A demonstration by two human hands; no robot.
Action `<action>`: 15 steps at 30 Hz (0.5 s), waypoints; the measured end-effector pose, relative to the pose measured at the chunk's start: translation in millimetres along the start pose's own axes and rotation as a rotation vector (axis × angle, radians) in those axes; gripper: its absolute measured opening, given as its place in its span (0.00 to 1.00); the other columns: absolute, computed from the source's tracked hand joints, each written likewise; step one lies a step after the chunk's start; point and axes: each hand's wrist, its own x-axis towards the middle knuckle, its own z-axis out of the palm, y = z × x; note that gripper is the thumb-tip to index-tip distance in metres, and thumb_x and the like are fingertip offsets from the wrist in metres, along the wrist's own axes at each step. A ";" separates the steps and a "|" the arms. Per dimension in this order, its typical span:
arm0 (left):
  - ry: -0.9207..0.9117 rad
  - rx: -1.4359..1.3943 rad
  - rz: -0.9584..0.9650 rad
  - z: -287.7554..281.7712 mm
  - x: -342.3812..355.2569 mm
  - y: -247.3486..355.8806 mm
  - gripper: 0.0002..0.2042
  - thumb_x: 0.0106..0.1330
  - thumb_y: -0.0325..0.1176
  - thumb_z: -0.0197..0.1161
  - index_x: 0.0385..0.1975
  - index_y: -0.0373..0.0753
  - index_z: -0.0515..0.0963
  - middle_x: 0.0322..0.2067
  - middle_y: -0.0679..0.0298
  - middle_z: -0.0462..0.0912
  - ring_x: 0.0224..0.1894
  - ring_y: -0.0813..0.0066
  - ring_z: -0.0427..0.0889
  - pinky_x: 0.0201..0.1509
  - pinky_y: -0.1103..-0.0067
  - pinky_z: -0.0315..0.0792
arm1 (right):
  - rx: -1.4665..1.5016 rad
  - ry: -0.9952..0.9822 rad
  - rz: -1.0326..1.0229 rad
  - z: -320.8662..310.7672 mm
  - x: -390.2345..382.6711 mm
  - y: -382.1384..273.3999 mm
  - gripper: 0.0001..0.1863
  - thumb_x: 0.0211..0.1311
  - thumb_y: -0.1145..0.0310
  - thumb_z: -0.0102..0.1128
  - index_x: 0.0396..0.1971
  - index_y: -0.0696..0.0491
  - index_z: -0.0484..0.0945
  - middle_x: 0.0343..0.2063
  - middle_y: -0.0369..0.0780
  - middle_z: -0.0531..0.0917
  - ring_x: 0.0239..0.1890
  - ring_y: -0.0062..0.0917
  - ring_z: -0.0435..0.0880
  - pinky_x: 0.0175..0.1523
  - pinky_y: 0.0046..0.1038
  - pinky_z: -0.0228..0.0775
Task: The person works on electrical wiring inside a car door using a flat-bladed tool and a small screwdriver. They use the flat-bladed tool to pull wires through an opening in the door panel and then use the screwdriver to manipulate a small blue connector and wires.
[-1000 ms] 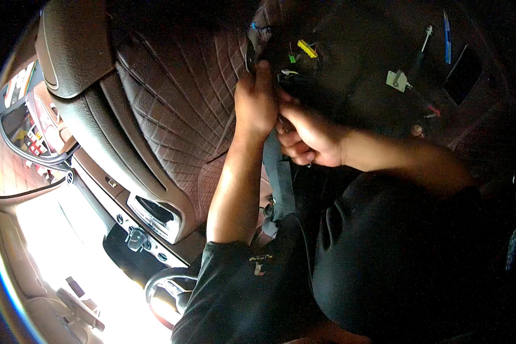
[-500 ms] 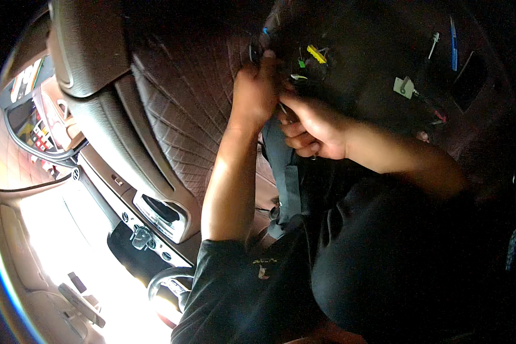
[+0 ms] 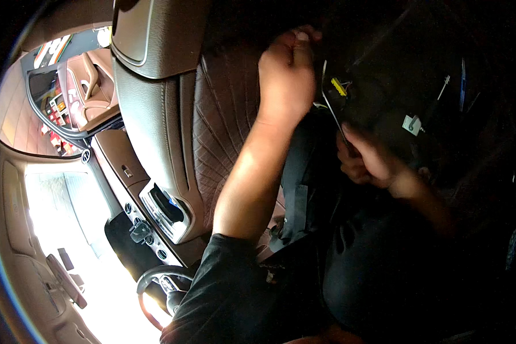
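Note:
In my right hand [image 3: 368, 156] is a thin metal rod with a bend along it [image 3: 330, 103]; the fingers are closed around its lower end and its tip points up and away. My left hand [image 3: 289, 77] is farther out, beside the quilted brown seat [image 3: 223, 126]. Its fingers are curled together in the dark, and whatever they grip cannot be made out. A small yellow plastic piece [image 3: 339, 87], looking like a connector, lies just right of the rod, with thin wires by it.
On the dark surface at right are a white tag-like piece [image 3: 411, 124], a slim pale stick [image 3: 444, 87] and a blue stick [image 3: 463, 86]. The car's console [image 3: 165, 212], steering wheel [image 3: 155, 281] and bright windscreen [image 3: 63, 218] are at left. Seatbacks [image 3: 152, 114] border the left arm.
My hands have come apart: the right has drawn back toward me and to the right, bringing the rod into plain sight. My left hand reaches farther out. The whole view has shifted too.

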 end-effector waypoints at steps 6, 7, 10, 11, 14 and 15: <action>0.100 -0.028 -0.007 -38.8 -41.4 30.6 0.15 0.70 0.32 0.50 0.49 0.28 0.74 0.44 0.54 0.81 0.49 0.71 0.78 0.59 0.76 0.66 | -0.111 0.093 -0.102 -26.9 -21.3 9.0 0.22 0.69 0.43 0.36 0.27 0.46 0.65 0.12 0.26 0.57 0.12 0.13 0.54 0.17 0.18 0.45; 0.141 -0.167 0.055 -51.0 -47.4 36.7 0.16 0.71 0.32 0.48 0.51 0.28 0.73 0.46 0.49 0.79 0.52 0.62 0.77 0.61 0.69 0.66 | -0.111 0.087 -0.116 -34.6 -24.3 13.2 0.22 0.69 0.43 0.35 0.28 0.47 0.65 0.12 0.27 0.58 0.12 0.12 0.54 0.17 0.18 0.46; 0.115 -0.381 0.086 -64.7 -50.8 48.6 0.17 0.71 0.30 0.46 0.54 0.26 0.67 0.49 0.42 0.76 0.54 0.53 0.75 0.61 0.61 0.67 | -0.190 0.075 -0.047 -54.0 -18.6 21.4 0.23 0.71 0.45 0.33 0.30 0.47 0.67 0.15 0.28 0.62 0.16 0.13 0.59 0.20 0.19 0.52; 0.166 -0.300 0.142 -57.2 -52.5 47.4 0.16 0.70 0.29 0.46 0.53 0.26 0.67 0.49 0.43 0.76 0.54 0.53 0.75 0.61 0.61 0.66 | -0.217 0.104 -0.006 -54.9 -17.7 23.4 0.23 0.71 0.45 0.33 0.31 0.48 0.68 0.16 0.29 0.63 0.17 0.13 0.61 0.22 0.19 0.55; 0.277 0.154 0.447 -45.9 -68.7 28.0 0.15 0.69 0.30 0.49 0.51 0.28 0.69 0.50 0.46 0.75 0.51 0.58 0.77 0.59 0.66 0.68 | -0.629 0.298 -0.124 -32.4 -15.6 11.7 0.24 0.72 0.47 0.33 0.38 0.50 0.74 0.20 0.30 0.67 0.23 0.15 0.65 0.29 0.19 0.61; 0.150 0.076 0.340 -48.0 -79.8 18.1 0.15 0.69 0.29 0.50 0.51 0.28 0.68 0.51 0.48 0.75 0.50 0.62 0.78 0.57 0.69 0.69 | -0.651 0.348 -0.169 -30.5 -11.6 12.8 0.24 0.72 0.48 0.34 0.41 0.51 0.74 0.21 0.31 0.67 0.24 0.15 0.65 0.30 0.19 0.61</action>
